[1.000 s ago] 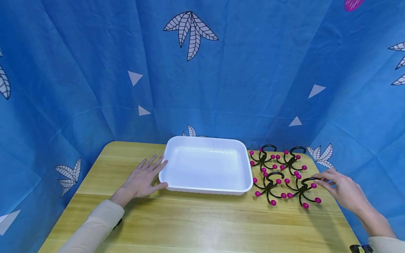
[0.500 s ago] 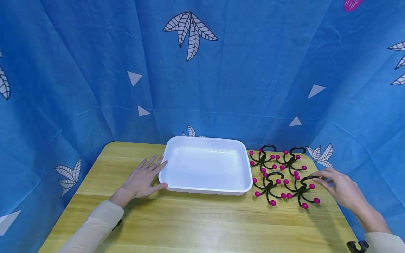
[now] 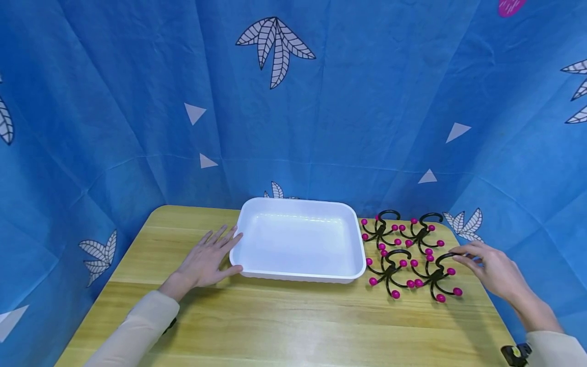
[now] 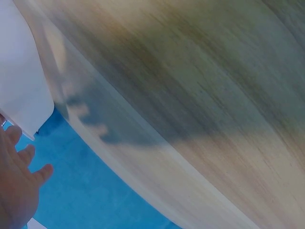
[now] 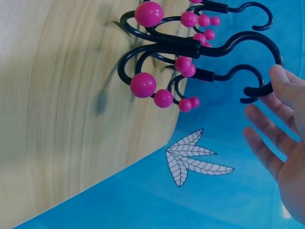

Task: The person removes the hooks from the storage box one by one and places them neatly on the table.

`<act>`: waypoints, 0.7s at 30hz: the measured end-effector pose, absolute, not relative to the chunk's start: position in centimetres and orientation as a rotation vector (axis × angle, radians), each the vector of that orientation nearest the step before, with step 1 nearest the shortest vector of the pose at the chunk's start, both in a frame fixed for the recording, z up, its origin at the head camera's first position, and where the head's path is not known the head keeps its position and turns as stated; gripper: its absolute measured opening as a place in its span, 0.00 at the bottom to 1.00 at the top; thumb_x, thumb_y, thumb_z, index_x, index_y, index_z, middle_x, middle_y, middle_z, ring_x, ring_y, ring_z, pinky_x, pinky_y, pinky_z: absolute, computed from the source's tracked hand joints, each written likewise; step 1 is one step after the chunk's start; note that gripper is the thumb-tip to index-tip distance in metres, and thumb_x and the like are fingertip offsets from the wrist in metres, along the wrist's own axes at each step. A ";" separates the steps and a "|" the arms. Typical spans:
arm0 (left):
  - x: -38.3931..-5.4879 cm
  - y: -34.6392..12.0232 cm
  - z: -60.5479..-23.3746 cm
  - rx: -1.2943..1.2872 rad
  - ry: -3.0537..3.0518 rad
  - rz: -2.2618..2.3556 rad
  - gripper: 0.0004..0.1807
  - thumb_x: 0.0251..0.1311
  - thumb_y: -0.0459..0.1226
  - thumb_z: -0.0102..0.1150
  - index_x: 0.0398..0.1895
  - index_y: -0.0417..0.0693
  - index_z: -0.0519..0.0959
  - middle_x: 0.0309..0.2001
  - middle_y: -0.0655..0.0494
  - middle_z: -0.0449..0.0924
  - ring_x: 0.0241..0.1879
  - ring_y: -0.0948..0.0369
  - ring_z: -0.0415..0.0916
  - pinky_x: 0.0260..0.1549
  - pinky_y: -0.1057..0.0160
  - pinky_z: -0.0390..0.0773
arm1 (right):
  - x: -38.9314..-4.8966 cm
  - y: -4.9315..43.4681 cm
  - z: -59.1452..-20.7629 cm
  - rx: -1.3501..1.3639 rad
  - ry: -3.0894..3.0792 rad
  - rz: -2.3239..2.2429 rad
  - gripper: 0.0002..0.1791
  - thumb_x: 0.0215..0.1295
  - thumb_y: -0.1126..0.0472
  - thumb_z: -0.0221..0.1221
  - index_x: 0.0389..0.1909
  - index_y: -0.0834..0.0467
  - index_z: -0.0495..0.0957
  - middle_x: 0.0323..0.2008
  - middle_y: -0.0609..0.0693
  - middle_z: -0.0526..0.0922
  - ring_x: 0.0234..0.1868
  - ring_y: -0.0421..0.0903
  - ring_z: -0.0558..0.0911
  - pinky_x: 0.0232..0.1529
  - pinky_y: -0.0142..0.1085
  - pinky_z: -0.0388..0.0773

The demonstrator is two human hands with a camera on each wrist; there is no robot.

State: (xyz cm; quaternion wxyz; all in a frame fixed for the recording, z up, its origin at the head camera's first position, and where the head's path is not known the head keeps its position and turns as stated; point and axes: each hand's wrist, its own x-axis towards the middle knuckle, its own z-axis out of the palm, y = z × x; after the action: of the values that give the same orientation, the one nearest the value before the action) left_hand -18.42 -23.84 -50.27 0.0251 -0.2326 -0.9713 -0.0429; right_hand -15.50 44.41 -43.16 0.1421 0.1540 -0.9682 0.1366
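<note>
At the left end of the white plastic tray point(image 3: 298, 279), my left hand point(image 3: 208, 262) lies with fingers spread, fingertips and thumb at the rim. In the left wrist view, the left hand point(image 4: 19, 186) shows straight fingers beside the tray point(image 4: 24, 71). My right hand point(image 3: 492, 270) pinches the curved top of a black multi-arm hook point(image 3: 435, 276) with pink ball tips. The right wrist view shows thumb and forefinger of the right hand point(image 5: 290, 133) on that hook point(image 5: 190, 46), the other fingers loosely extended.
Three similar hooks stand close by: one hook point(image 3: 390, 271) to the left, another hook point(image 3: 381, 232) behind it, and a third hook point(image 3: 421, 234) at the back right. The wooden table point(image 3: 293, 326) has a rounded back edge against a blue curtain point(image 3: 321, 127).
My right hand, with the pinched hook, has shifted slightly left and a little back. The left hand and the tray stay where they were.
</note>
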 end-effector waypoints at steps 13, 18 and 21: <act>-18.7 -24.0 -50.5 -0.743 -2.976 -0.111 0.50 0.69 0.70 0.50 0.86 0.56 0.55 0.87 0.50 0.50 0.86 0.43 0.49 0.81 0.35 0.57 | -15.2 44.3 -42.9 0.406 -2.853 0.421 0.11 0.73 0.59 0.65 0.53 0.53 0.88 0.49 0.61 0.87 0.39 0.60 0.89 0.24 0.45 0.80; -18.6 -24.2 -50.6 -0.755 -2.962 -0.118 0.50 0.70 0.69 0.50 0.86 0.54 0.54 0.87 0.49 0.50 0.86 0.43 0.49 0.81 0.36 0.58 | -14.9 44.1 -42.5 0.378 -2.873 0.429 0.17 0.74 0.55 0.65 0.58 0.58 0.85 0.51 0.65 0.84 0.37 0.62 0.88 0.25 0.48 0.82; -18.4 -24.3 -50.5 -0.754 -2.946 -0.127 0.51 0.69 0.69 0.51 0.86 0.53 0.54 0.86 0.48 0.51 0.85 0.43 0.49 0.81 0.36 0.59 | -14.6 43.7 -42.1 0.352 -2.887 0.448 0.20 0.74 0.52 0.65 0.60 0.59 0.83 0.57 0.69 0.81 0.39 0.67 0.88 0.27 0.55 0.83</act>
State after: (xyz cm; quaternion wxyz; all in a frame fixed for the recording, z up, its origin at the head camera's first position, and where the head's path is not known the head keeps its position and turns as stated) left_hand -18.40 -24.29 -50.49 0.0489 -0.2475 -0.9668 -0.0418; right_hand -14.63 43.72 -42.08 0.0992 0.1189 -0.9763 0.1514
